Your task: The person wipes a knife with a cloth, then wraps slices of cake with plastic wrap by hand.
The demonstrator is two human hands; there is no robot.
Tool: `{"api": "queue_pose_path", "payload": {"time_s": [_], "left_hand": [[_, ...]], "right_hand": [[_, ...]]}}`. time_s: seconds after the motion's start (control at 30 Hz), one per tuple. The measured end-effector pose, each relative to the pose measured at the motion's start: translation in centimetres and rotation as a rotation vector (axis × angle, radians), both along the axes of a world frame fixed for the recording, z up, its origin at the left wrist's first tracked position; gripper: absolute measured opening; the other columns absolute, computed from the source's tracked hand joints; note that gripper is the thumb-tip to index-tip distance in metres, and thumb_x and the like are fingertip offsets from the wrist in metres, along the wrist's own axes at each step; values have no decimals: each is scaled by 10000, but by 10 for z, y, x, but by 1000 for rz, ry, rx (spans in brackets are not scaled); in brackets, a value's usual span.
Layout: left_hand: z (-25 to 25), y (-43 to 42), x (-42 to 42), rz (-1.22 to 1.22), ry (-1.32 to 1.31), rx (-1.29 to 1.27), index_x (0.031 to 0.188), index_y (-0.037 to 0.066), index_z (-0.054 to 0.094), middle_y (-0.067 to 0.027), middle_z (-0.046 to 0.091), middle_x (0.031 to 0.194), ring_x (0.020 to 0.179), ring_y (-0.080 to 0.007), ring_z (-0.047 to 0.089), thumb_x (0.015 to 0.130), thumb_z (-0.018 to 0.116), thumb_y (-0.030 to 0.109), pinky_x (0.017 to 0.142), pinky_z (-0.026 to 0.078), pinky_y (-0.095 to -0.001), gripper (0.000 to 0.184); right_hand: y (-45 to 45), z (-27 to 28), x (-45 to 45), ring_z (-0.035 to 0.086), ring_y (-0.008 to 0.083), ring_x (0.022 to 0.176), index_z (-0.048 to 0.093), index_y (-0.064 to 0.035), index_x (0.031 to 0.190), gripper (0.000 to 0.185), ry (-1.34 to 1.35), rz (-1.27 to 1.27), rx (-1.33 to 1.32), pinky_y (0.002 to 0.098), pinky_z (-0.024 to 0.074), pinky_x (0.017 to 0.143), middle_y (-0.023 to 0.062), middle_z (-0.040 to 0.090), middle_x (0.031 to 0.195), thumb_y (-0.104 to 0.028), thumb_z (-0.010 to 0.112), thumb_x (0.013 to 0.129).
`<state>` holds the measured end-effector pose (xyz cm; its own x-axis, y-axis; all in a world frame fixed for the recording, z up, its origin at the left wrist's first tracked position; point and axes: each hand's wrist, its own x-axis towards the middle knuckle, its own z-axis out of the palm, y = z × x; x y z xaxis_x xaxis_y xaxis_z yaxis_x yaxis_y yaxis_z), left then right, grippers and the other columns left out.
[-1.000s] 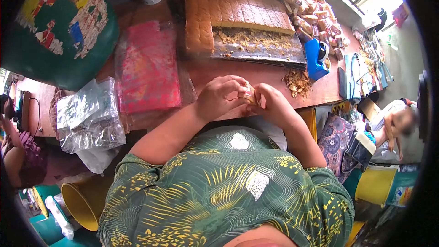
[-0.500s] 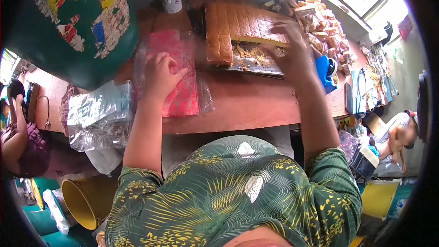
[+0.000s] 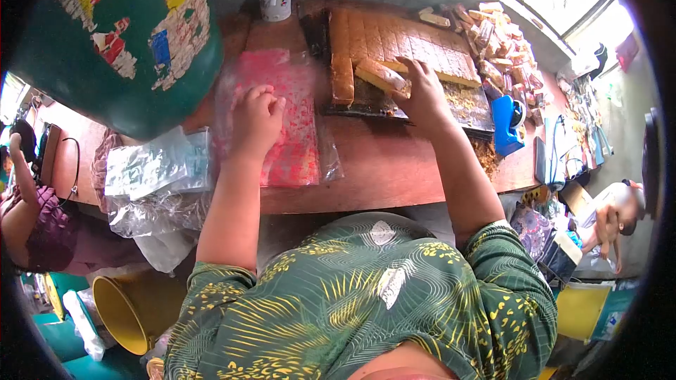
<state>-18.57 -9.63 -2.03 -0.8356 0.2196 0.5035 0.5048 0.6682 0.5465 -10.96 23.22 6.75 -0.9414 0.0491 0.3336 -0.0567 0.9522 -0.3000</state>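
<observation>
My right hand [image 3: 424,98] grips a cut slice of cake [image 3: 377,74], which lies tilted over the uncovered part of the tray [image 3: 451,102]. Behind the slice is the rest of the sheet cake [image 3: 401,39], golden brown on top and scored into bars. My left hand [image 3: 259,123] rests over a stack of pink printed plastic bags [image 3: 292,144]. Its fingers are curled towards the thumb; whatever may be between them is too small to make out.
A blue tape dispenser [image 3: 507,130] stands right of the tray, below a pile of wrapped slices [image 3: 503,49]. A white mug [image 3: 274,0] is at the back. Clear plastic bags [image 3: 151,176] hang over the table's edge beside a large green drum [image 3: 141,91]. Other people sit at both sides.
My right hand, blurred and loosely spread above the cake before, has come down and now holds a slice. My left hand stays over the pink bags, its fingers curled closer.
</observation>
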Motion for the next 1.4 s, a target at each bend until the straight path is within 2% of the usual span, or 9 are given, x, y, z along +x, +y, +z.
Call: {"api": "queue_pose_path", "payload": {"time_s": [0.37, 0.57, 0.67, 0.73, 0.8, 0.97, 1.07, 1.2, 1.4], "left_hand": [[2, -7, -4, -8, 36, 9, 897, 32, 715, -133, 725, 1099, 1074, -348, 658, 860, 746, 209, 962, 504, -441, 184], [26, 5, -34, 176, -336, 26, 1049, 55, 745, -149, 745, 1060, 988, -335, 703, 965, 678, 238, 880, 545, -437, 212], [77, 82, 20, -143, -228, 568, 1053, 65, 740, -168, 751, 1027, 949, -324, 722, 989, 664, 279, 850, 558, -438, 236], [82, 133, 63, -397, -166, 541, 1046, 39, 723, -116, 759, 1056, 922, -230, 709, 995, 659, 231, 845, 540, -328, 209], [74, 163, 104, -608, -187, 308, 1039, 55, 729, -118, 744, 1148, 1062, -261, 702, 995, 652, 301, 976, 517, -411, 262], [20, 184, 160, -839, -210, -371, 1333, 94, 650, -183, 499, 1521, 1433, -369, 450, 927, 712, 407, 1189, 334, -556, 517], [19, 166, 138, -944, -397, 40, 1354, 87, 632, -177, 513, 1498, 1440, -356, 431, 898, 753, 396, 1188, 350, -528, 565], [28, 118, 123, -454, -163, -348, 1364, 37, 607, -148, 536, 1449, 1391, -338, 441, 834, 807, 432, 1180, 348, -483, 691], [18, 105, 151, -364, -154, -364, 1370, 36, 590, -144, 503, 1476, 1403, -363, 407, 783, 810, 555, 1171, 340, -506, 814]], "right_hand": [[28, -7, 11, 706, 345, 1005, 542, -110, 1408, 590, -98, -156, -313, 442, 546, 916, 190, 728, 1095, -212, 788, 881], [92, -25, 104, 650, 127, 908, 461, -20, 1453, 589, 38, -95, -1252, 269, 526, 813, 78, 682, 1097, -176, 747, 962], [95, -16, 141, 625, 105, 881, 440, -28, 1468, 568, 97, -85, -1581, 254, 511, 789, 52, 660, 1090, -194, 706, 994], [114, -27, 155, 635, 135, 1029, 440, -92, 1453, 479, 47, 9, -1613, 311, 509, 863, 56, 641, 1223, -235, 629, 1037], [109, -21, 164, 636, 143, 1053, 443, -91, 1451, 470, 79, 63, -1674, 317, 512, 877, 64, 647, 1226, -249, 618, 1044], [94, -21, 165, 637, 140, 1042, 464, -76, 1453, 512, 95, 128, -1644, 304, 508, 893, 73, 655, 1211, -208, 680, 1007], [90, -30, 163, 628, 130, 1053, 453, -56, 1471, 553, 57, 116, -1478, 287, 499, 919, 69, 663, 1182, -137, 702, 984], [76, -43, 162, 645, 149, 1037, 468, -50, 1461, 608, -58, 214, -1362, 301, 517, 897, 93, 680, 1171, -34, 750, 923], [39, -28, 146, 635, 152, 1126, 537, -75, 1407, 645, -214, 213, -766, 324, 500, 973, 77, 698, 1179, -10, 823, 833]]}}
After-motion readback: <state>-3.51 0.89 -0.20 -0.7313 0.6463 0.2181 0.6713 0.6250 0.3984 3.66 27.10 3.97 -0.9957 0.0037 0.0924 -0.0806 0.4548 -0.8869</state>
